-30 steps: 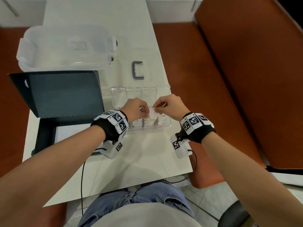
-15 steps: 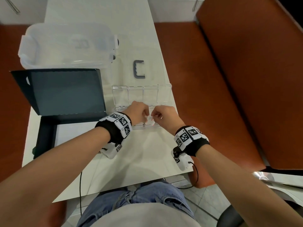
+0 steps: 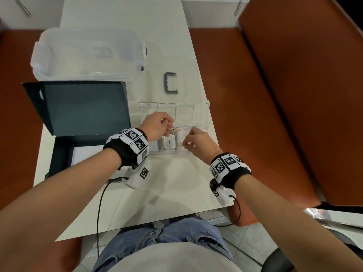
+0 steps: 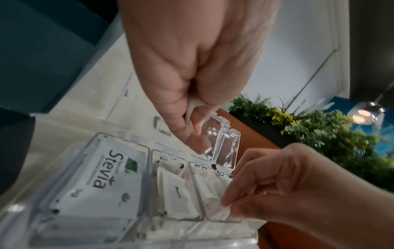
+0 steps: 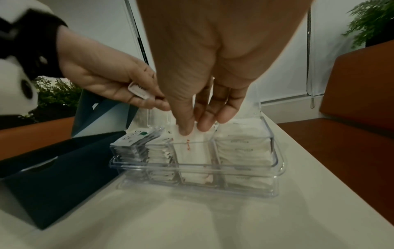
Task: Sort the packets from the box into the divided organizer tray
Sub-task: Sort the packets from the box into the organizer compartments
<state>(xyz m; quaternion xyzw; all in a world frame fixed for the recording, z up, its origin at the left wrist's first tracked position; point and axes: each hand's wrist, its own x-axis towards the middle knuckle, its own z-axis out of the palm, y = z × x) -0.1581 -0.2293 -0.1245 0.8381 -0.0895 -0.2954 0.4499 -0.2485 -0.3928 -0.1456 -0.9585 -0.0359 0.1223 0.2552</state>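
Head view: dark box (image 3: 82, 107) lies open left of both hands, its contents hidden by the left wrist. Clear organizer tray (image 5: 192, 168) sits under them. Right hand (image 5: 204, 87) pinches a red-printed packet (image 5: 192, 141) in the third compartment; left hand (image 5: 110, 75) holds a small packet (image 5: 139, 91), print unreadable.

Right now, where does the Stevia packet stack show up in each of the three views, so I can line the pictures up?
Head: mostly hidden under the left hand, in the clear organizer tray's leftmost compartment.
Left wrist: Stevia packet stack lies lower left, label readable, in the nearest compartment.
Right wrist: Stevia packet stack at centre-left, in the leftmost compartment beside the dark box.
Shared landmark: the red-printed packet pinched by the right hand, two compartments over.
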